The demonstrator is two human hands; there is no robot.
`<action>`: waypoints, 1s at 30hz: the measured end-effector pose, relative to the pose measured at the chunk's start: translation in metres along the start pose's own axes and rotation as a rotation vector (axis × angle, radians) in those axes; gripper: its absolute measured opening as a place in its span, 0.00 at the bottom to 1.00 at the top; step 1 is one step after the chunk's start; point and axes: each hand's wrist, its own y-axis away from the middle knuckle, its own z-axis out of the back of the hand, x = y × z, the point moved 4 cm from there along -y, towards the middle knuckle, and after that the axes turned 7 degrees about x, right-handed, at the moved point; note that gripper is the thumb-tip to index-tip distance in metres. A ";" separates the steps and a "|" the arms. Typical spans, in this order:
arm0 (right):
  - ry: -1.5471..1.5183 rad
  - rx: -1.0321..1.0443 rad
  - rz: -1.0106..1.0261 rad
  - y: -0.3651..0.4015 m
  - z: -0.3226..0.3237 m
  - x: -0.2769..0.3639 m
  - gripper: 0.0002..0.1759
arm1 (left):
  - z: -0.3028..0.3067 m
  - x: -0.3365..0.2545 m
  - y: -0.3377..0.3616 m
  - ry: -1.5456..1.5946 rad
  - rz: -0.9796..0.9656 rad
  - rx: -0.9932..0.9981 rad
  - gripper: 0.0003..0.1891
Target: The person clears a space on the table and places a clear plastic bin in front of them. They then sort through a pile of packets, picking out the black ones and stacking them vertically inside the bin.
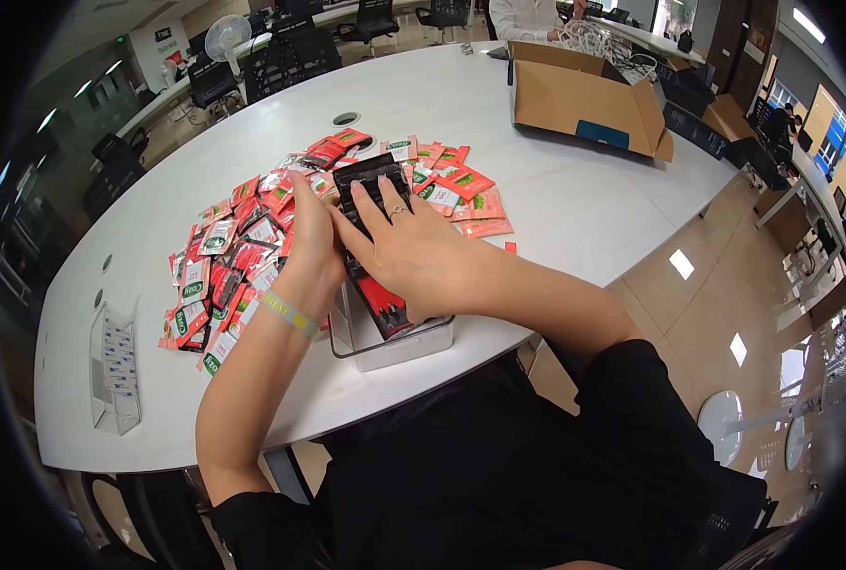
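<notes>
A clear plastic box [413, 351] stands at the table's near edge, packed with a row of black sachets [370, 167]. A black and red sachet [380, 302] shows at its near end. My right hand [413, 252] lies over the row from above, fingers stretched out and pressing on the black sachets; it wears a ring. Along the left side of the row, my left hand [313, 233] stands on edge with its fingers straight, its far side hidden. Red and white sachets [218, 239] lie heaped left of the box, and more red sachets [465, 179] lie beyond it on the right.
A second clear box [117, 380] stands at the left of the white table [176, 418]. An opened cardboard box [584, 100] sits at the back right, near a coil of white cable [598, 40]. Another person [527, 19] is across the table.
</notes>
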 end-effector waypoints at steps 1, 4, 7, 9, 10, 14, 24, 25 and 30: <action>0.004 -0.006 0.008 0.000 -0.002 -0.001 0.65 | 0.001 -0.001 -0.005 -0.046 -0.033 0.015 0.49; 0.018 -0.008 0.004 -0.002 -0.002 -0.002 0.64 | 0.010 0.000 -0.023 -0.074 -0.024 0.089 0.50; 0.018 -0.003 -0.012 -0.002 -0.003 -0.002 0.63 | 0.005 0.002 -0.018 -0.161 -0.008 0.130 0.49; 0.026 -0.008 -0.005 -0.001 -0.002 -0.002 0.62 | 0.004 0.003 -0.015 -0.177 0.017 0.119 0.49; 0.025 -0.005 -0.002 0.000 -0.001 -0.001 0.62 | 0.005 0.002 -0.012 -0.195 0.029 0.107 0.49; 0.013 0.000 -0.009 -0.001 -0.001 -0.001 0.62 | 0.002 0.005 -0.004 -0.139 0.003 0.078 0.46; -0.017 -0.201 -0.027 0.003 -0.001 0.008 0.48 | 0.005 0.014 0.028 0.022 -0.096 0.102 0.37; 0.070 -0.230 -0.031 0.004 0.000 0.009 0.46 | 0.007 0.017 0.027 0.051 -0.110 0.149 0.36; 0.084 -0.253 0.008 0.005 -0.001 0.008 0.44 | 0.003 0.019 0.036 0.066 -0.197 0.134 0.34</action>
